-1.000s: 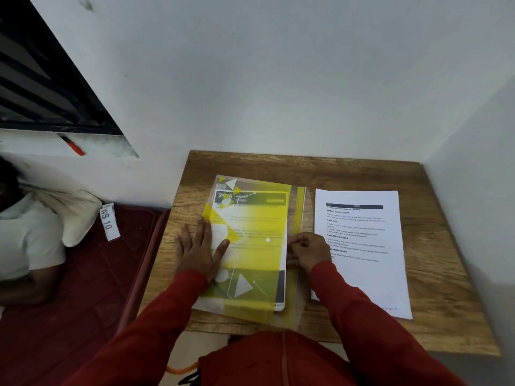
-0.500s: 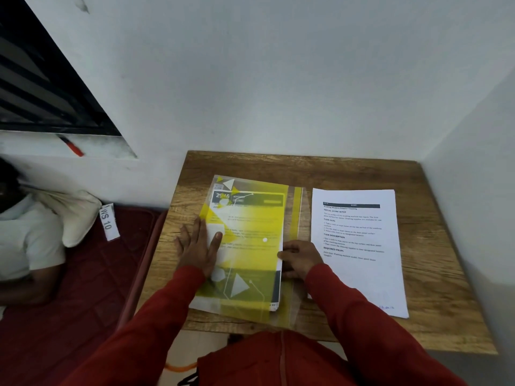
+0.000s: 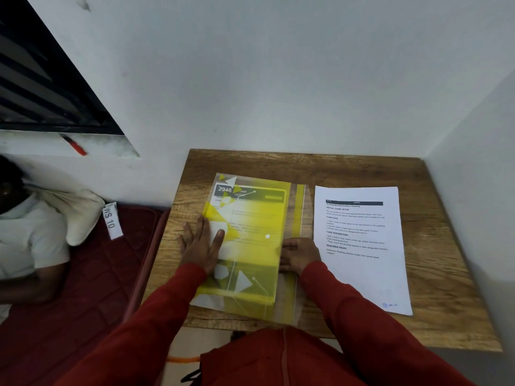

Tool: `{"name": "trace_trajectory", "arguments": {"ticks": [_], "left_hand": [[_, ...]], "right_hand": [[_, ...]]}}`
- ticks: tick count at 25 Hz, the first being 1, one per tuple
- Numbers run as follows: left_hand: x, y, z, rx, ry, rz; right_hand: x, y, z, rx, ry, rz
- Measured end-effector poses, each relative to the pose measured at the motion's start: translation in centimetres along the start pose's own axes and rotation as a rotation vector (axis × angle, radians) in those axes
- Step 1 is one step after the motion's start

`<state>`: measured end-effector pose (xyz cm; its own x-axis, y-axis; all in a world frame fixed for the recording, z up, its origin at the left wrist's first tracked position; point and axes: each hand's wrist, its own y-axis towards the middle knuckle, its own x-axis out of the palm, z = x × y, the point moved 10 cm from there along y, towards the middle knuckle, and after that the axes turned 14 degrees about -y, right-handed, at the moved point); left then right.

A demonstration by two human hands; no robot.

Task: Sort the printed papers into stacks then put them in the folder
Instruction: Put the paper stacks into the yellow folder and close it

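A translucent yellow folder lies on the wooden table, with a stack of printed papers showing through it. My left hand presses flat on the folder's left side, fingers straight. My right hand sits at the folder's right edge with its fingers curled against the papers' edge under the clear flap; whether it pinches them is unclear. A second stack of white printed papers lies to the right of the folder, untouched.
White walls close the table in at the back and right. To the left, lower down, is a red mattress with a person lying on it, a pillow and a tag marked WS 10.
My right hand has slid a little left and toward me along the folder's right edge, and the papers inside sit further left in the folder. My left hand stays pressed in place.
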<state>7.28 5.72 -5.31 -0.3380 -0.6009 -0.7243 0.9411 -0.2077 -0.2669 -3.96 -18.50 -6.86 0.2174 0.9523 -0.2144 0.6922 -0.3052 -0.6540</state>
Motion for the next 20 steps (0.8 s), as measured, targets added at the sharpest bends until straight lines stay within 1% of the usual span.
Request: {"name": "trace_trajectory", "arguments": {"ticks": [3, 4, 5, 6, 7, 8, 9, 10, 11, 12, 13, 14, 15, 16, 17, 20], "left_hand": [[0.0, 0.0, -0.1, 0.007, 0.028, -0.002], [0.1, 0.0, -0.2, 0.004, 0.038, -0.009], [0.2, 0.0, -0.2, -0.002, 0.047, -0.017], [0.2, 0.0, -0.3, -0.012, 0.054, -0.022], [0.0, -0.1, -0.3, -0.024, 0.06, -0.016], [-0.4, -0.3, 0.1, -0.027, 0.078, 0.011], [-0.9, -0.7, 1.1, 0.004, 0.112, 0.064], [-1.3, -1.5, 2.9, 0.076, 0.149, 0.126], [-1.3, -2.4, 5.0, 0.176, 0.156, 0.169], [-0.4, -3.2, 7.0, 0.263, 0.128, 0.162], [1.1, -3.9, 8.4, 0.303, 0.084, 0.1], [2.9, -4.3, 9.2, 0.292, 0.044, 0.014], [4.6, -4.6, 9.5, 0.246, 0.038, -0.067], [5.9, -4.7, 9.6, 0.197, 0.068, -0.118], [6.7, -4.7, 9.6, 0.157, 0.113, -0.136], [7.2, -4.7, 10.0, 0.117, 0.193, -0.132]], "right_hand": [[0.7, 0.0, -0.8, -0.014, -0.078, -0.091], [0.0, -0.1, -1.1, -0.033, -0.127, -0.09], [-1.7, -0.2, -1.6, -0.081, -0.208, -0.031], [-4.3, -0.5, -2.5, -0.155, -0.318, 0.096], [-7.5, -1.3, -3.4, -0.234, -0.424, 0.262], [-11.0, -2.5, -4.0, -0.286, -0.507, 0.443], [-14.4, -3.8, -4.0, -0.297, -0.562, 0.615], [-17.5, -4.8, -3.1, -0.246, -0.617, 0.76], [-20.2, -5.3, -1.7, -0.133, -0.677, 0.85], [-22.2, -5.4, 0.1, 0.006, -0.715, 0.862], [-23.3, -5.3, 1.7, 0.116, -0.719, 0.824], [-23.8, -5.0, 2.9, 0.178, -0.707, 0.772], [-23.9, -4.7, 3.5, 0.208, -0.691, 0.725], [-23.9, -4.3, 3.9, 0.215, -0.674, 0.7], [-24.1, -3.8, 4.1, 0.208, -0.638, 0.691], [-24.8, -3.3, 4.0, 0.136, -0.439, 0.704]]}}
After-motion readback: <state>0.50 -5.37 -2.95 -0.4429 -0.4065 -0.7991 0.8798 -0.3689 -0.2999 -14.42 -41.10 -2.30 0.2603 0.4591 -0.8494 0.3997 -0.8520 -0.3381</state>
